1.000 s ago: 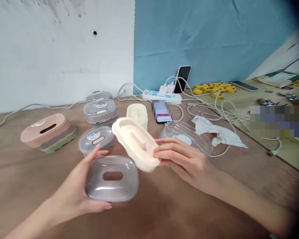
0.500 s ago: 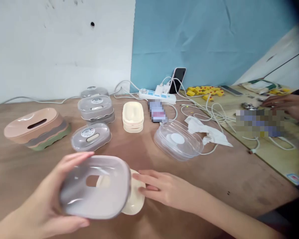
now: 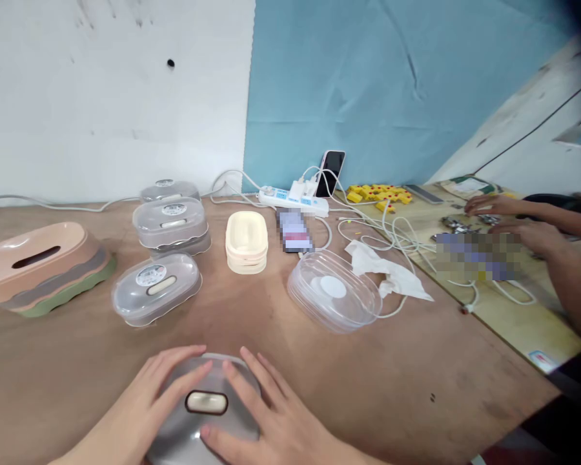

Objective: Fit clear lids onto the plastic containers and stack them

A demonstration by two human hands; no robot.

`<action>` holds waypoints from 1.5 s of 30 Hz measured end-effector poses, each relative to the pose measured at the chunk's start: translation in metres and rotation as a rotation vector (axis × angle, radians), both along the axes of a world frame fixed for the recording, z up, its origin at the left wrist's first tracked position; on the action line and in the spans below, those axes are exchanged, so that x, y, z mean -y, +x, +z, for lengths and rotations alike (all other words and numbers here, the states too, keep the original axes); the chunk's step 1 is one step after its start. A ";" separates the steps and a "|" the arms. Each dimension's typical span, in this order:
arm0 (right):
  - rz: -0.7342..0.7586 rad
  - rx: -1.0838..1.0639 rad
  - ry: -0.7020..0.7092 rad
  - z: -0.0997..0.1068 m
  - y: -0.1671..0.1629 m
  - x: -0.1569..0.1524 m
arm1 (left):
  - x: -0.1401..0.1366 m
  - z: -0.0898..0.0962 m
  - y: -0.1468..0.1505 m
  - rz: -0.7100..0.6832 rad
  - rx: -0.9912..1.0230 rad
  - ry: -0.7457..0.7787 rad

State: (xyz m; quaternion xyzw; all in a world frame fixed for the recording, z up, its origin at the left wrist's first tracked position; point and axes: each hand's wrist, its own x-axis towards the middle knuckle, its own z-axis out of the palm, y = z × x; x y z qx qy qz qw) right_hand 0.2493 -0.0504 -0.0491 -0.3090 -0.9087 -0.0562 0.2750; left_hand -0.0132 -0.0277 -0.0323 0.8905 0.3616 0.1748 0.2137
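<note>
Low in the view, a grey oval slotted cover (image 3: 188, 441) lies top side up on the table, with a cream-coloured piece (image 3: 206, 402) showing through its slot. My left hand (image 3: 148, 394) rests along the cover's left side, its fingers stretched over the far edge. On the right side lies my right hand (image 3: 275, 413), fingers spread over the top and far edge, thumb near the slot. What is under the cover is otherwise hidden. Beyond my hands stand an assembled grey case with a clear lid (image 3: 174, 290) and a stack of cream oval trays (image 3: 246, 236).
Pink, grey and green slotted covers (image 3: 72, 242) are stacked at left; more clear-lidded cases (image 3: 167, 223) stand behind. Stacked clear lids (image 3: 339, 303), a tissue (image 3: 387, 268), phones, cables and a power strip (image 3: 295, 201) lie farther right. Another person's hands (image 3: 518, 226) work at the adjoining table.
The grey cover has turned from hollow side showing to top side up and come down toward me. My right hand has moved from the cream piece onto the cover.
</note>
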 end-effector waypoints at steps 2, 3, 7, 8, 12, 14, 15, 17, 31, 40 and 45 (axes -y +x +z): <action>0.018 0.048 -0.001 -0.012 -0.003 0.001 | 0.001 -0.006 0.002 -0.004 -0.063 0.071; 0.034 0.077 -0.008 -0.014 -0.002 0.000 | 0.001 -0.008 0.002 -0.005 -0.087 0.089; 0.054 0.113 -0.006 0.009 0.012 -0.012 | -0.002 -0.012 0.001 -0.034 -0.079 0.082; 0.032 0.101 -0.003 0.020 0.018 -0.018 | -0.003 -0.012 0.001 -0.026 -0.061 0.077; -0.322 0.099 0.055 0.068 0.052 -0.046 | -0.005 -0.012 0.002 0.113 0.043 -0.005; -0.526 0.156 0.098 0.083 0.072 -0.057 | -0.005 -0.011 0.002 0.173 0.100 -0.073; -0.606 0.197 0.101 0.087 0.081 -0.061 | -0.005 -0.011 0.002 0.192 0.123 -0.100; -0.695 0.273 0.027 0.090 0.098 -0.065 | -0.006 -0.009 -0.001 0.196 0.152 -0.147; -0.654 -0.500 -0.128 0.117 0.084 -0.054 | -0.016 -0.001 -0.017 0.120 0.241 -0.396; -0.244 -0.745 -1.331 0.087 -0.012 -0.067 | -0.021 0.000 -0.013 0.100 0.326 -0.383; -0.234 -0.529 -1.139 0.056 -0.029 -0.069 | -0.020 -0.004 -0.013 0.133 0.379 -0.390</action>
